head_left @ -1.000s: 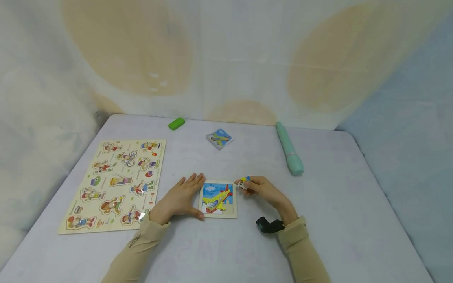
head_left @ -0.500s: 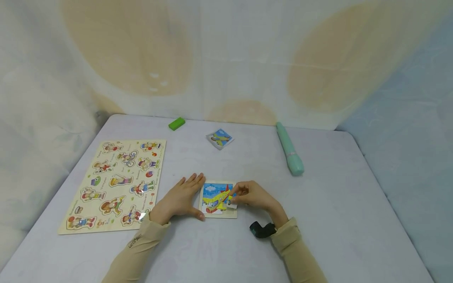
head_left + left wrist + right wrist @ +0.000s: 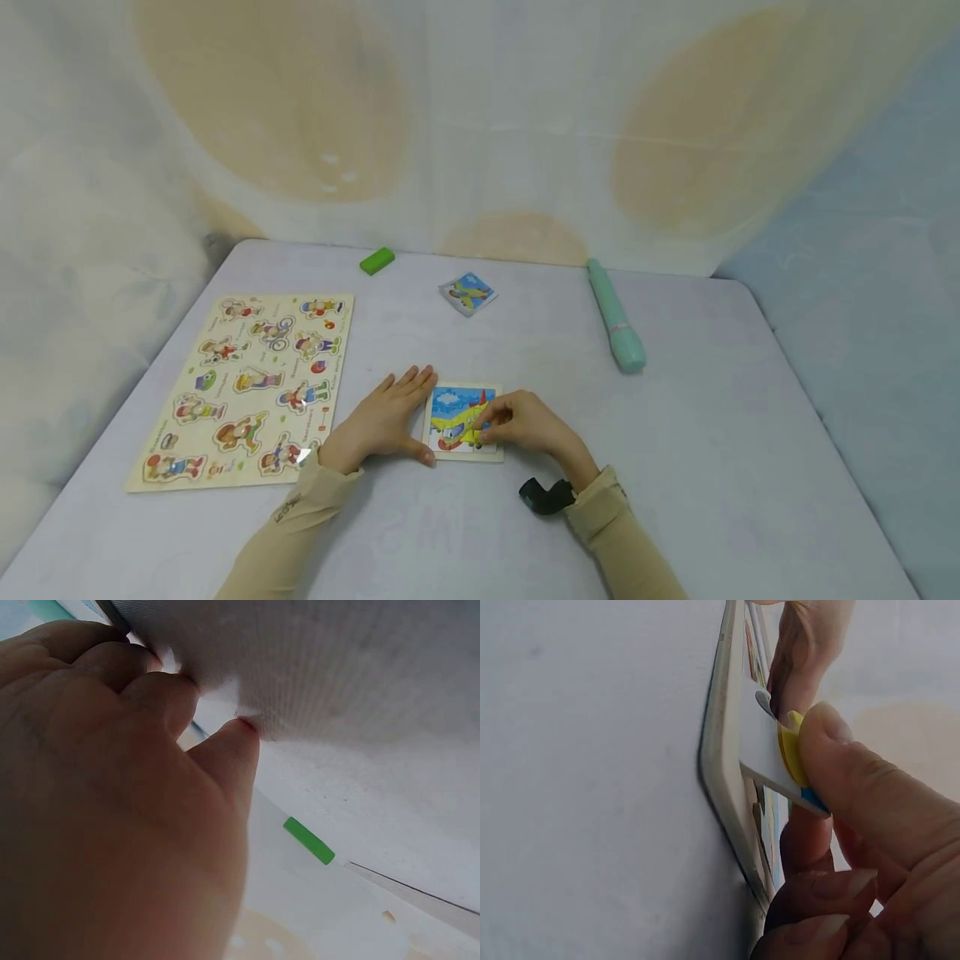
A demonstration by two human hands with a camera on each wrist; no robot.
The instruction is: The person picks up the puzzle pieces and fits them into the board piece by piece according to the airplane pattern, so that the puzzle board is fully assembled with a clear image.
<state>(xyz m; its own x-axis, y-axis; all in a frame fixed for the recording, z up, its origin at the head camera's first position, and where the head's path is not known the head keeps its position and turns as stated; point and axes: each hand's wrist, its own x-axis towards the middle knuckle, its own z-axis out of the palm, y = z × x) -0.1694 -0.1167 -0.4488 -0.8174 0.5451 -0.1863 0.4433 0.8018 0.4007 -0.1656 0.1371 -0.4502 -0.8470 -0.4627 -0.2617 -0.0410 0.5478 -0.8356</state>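
A small square wooden jigsaw puzzle [image 3: 450, 400] of a yellow plane lies on the table in a pale frame [image 3: 491, 457]. My left hand [image 3: 378, 425] rests at the frame's left side, fingers spread, thumb by the near left corner. In the left wrist view its fingertips meet the white table surface. My right hand [image 3: 528, 423] is over the right part of the puzzle. It pinches a puzzle piece [image 3: 790, 754] between thumb and fingers. The piece shows yellow, blue and white and stands tilted at the frame's edge in the right wrist view. From the head, the fingers mostly hide it.
A large wooden board [image 3: 251, 379] with pictures of children doing sports lies at the left. Farther back are a green block [image 3: 377, 261] and a small plane picture card [image 3: 468, 293]. A mint-green mallet-shaped stick [image 3: 617, 317] lies to the right.
My right hand has come leftward from beside the frame to over the puzzle, carrying the piece along. My left hand has stayed in place.
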